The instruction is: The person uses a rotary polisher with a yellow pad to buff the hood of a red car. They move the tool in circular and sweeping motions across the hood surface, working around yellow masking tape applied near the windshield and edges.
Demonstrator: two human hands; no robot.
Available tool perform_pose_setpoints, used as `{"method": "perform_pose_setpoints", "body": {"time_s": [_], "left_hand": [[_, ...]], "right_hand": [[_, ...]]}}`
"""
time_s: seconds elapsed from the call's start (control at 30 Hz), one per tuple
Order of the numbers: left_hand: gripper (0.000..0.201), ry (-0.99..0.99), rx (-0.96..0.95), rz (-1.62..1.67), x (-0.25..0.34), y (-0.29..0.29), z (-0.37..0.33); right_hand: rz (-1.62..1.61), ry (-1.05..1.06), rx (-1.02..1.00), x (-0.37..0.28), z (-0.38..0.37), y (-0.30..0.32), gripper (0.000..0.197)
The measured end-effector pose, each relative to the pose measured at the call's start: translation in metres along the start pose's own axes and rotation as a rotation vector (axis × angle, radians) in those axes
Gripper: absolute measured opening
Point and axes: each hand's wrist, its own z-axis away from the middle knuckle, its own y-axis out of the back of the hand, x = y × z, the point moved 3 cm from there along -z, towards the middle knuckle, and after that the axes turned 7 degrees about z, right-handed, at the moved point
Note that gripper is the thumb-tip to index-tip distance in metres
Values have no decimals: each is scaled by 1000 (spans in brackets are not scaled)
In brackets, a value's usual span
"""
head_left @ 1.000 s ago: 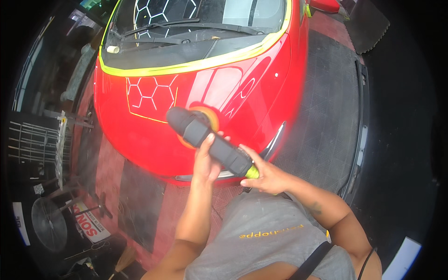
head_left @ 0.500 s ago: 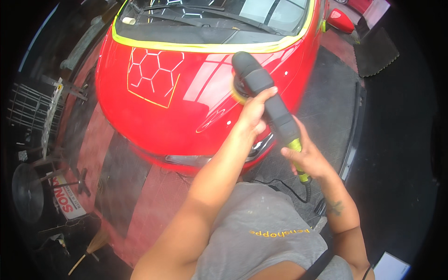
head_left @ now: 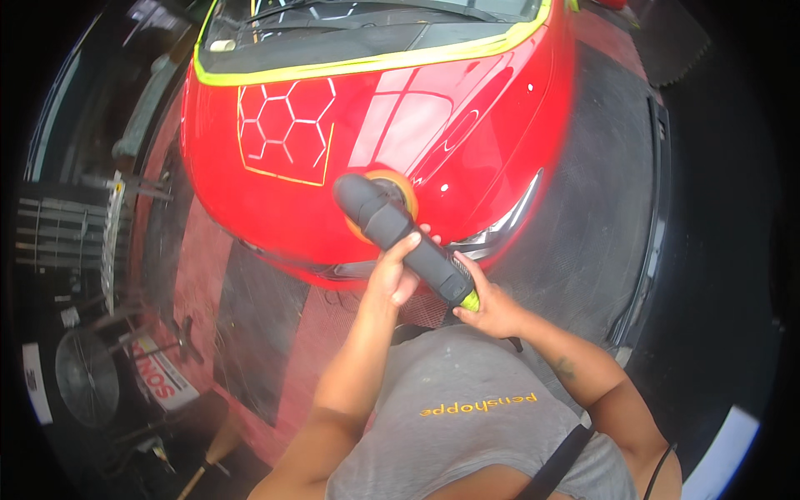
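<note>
Both of my hands are closed around a black car polisher point(head_left: 385, 218) with a lime-green rear end. My left hand point(head_left: 396, 273) grips the middle of its body from the left, thumb on top. Farther back, my right hand point(head_left: 493, 310) wraps the rear handle next to the green part. The round orange-yellow pad point(head_left: 406, 188) under the polisher's head lies at the front of the glossy red car hood point(head_left: 242, 212). Its underside is hidden, so I cannot tell how flat it sits.
Yellow-green masking tape point(head_left: 350, 72) runs along the hood's rear edge. Reflected hexagon lights show on the paint. A headlight point(head_left: 500, 229) is at the front right corner. At left stand a round stool point(head_left: 86, 375) and a wire rack point(head_left: 62, 233); a broom point(head_left: 218, 446) lies below.
The polisher, held in both hands, has moved toward me and to the left, from the hood's right side to its front. My view has shifted slightly.
</note>
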Motion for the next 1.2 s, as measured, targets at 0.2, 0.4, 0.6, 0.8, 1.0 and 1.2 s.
{"method": "perform_pose_setpoints", "body": {"time_s": [0.2,0.4,0.6,0.8,1.0,1.2], "left_hand": [[56,87,-115,-61,41,91,27],[55,122,-176,-217,139,155,26],[48,152,-243,-360,167,131,-4],[47,134,-352,-590,126,40,-43],[49,116,-443,-687,116,-58,-89],[44,156,-396,-609,123,-93,-115]], "right_hand": [[-37,-61,138,19,-33,-123,108],[-41,-38,321,-24,-97,-219,108],[-25,-134,504,-42,-118,-245,109],[-204,-271,842,-59,-104,-208,93],[-398,-341,870,-77,-110,-115,88],[-344,-321,869,-83,-124,-72,84]]}}
